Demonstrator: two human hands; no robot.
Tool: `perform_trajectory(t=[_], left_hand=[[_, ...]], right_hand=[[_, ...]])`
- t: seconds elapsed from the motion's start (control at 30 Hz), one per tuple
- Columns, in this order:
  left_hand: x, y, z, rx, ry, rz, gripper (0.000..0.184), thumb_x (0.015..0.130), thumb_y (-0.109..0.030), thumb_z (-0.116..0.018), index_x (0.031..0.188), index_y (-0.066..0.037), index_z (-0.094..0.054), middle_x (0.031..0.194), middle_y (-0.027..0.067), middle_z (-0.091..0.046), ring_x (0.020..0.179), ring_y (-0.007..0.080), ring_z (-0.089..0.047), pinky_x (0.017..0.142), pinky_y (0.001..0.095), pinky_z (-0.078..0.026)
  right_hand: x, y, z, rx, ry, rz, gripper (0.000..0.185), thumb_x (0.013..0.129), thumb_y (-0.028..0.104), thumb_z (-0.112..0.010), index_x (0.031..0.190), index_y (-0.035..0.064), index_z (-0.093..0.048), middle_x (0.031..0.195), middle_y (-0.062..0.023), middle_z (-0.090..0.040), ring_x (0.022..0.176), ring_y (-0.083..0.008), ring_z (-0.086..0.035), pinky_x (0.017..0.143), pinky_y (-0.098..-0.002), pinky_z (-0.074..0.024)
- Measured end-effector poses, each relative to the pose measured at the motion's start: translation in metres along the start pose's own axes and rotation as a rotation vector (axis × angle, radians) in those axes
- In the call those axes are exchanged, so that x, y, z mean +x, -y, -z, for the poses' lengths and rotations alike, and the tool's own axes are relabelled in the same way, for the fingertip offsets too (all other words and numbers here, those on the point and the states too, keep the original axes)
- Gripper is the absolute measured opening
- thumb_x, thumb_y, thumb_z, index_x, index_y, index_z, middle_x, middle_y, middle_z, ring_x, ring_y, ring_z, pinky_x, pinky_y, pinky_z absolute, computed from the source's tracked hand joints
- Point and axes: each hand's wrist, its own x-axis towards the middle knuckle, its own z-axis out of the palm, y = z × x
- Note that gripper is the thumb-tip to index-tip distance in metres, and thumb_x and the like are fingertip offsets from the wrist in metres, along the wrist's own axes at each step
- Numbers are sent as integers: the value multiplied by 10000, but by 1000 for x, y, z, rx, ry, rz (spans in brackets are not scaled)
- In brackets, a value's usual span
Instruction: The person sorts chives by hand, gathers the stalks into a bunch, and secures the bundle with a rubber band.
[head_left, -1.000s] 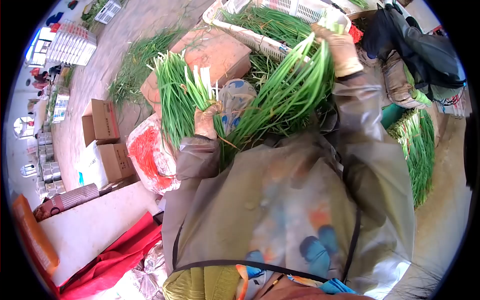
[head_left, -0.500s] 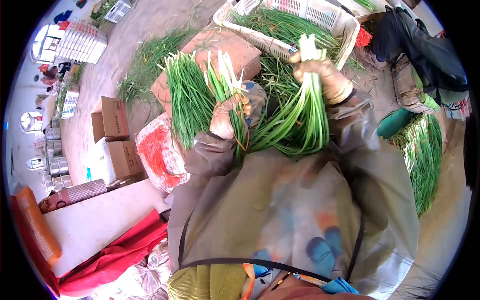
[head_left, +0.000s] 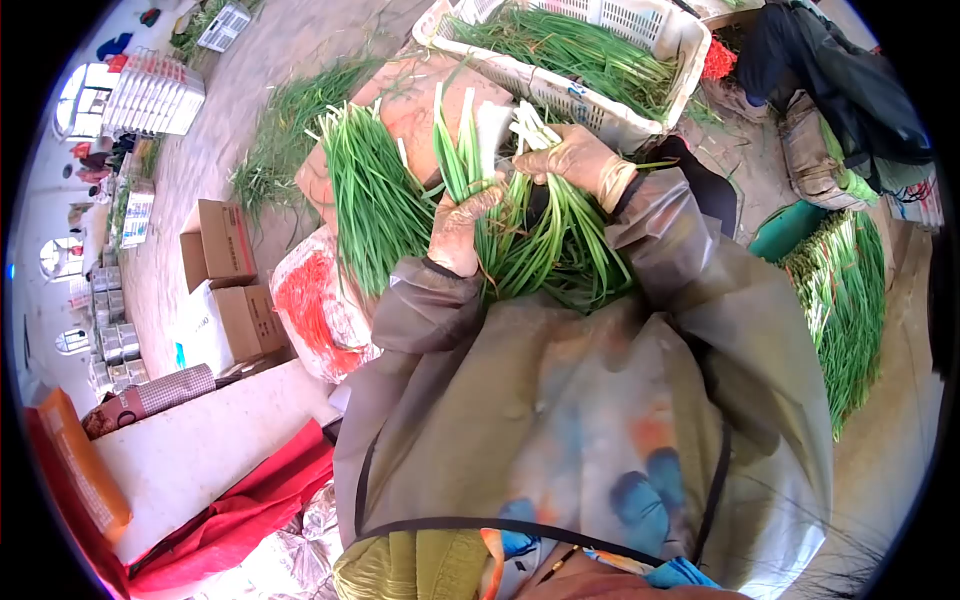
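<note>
In the head view my left hand, in a stained glove, is closed round a few chive stalks, their white ends up. Beside it my right hand, also gloved, grips a bigger bunch of chives just below its white ends. The green leaves of this bunch droop towards my apron. The two hands are close together, and some leaves between them overlap. Left of my left hand, a thick pile of chives lies on a reddish-brown block.
A white plastic crate with more chives stands ahead. Loose green leaves litter the floor. To the left are a bag of red ties and cardboard boxes. More chives lie at right.
My right hand has come down and left with its bunch, nearer to my left hand. My left hand has stayed nearly in place, still holding its stalks.
</note>
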Motion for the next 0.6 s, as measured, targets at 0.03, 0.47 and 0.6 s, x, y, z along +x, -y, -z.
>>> perform_trajectory(t=[0.03,0.47,0.6], left_hand=[[3,3,7,0,0,1,278,729,-46,-648,998,1,-599,901,64,-627,749,135,-570,687,245,-454],[14,19,11,317,-85,-215,262,722,-12,-646,980,-36,-608,873,19,-628,762,123,-566,714,244,-426],[15,15,37,152,-123,-160,284,741,-59,-638,1019,-16,-602,889,28,-629,774,135,-569,743,265,-436]], right_hand=[[2,-4,3,1,18,24,241,741,96,-688,942,-7,-601,767,-42,-609,634,-107,-550,598,-231,-456],[-2,28,19,-15,-179,316,242,766,150,-677,930,-12,-604,817,-70,-636,620,-98,-552,565,-212,-451],[-20,65,63,9,-389,319,234,771,134,-665,935,-21,-604,844,-83,-630,636,-103,-570,600,-209,-486]])
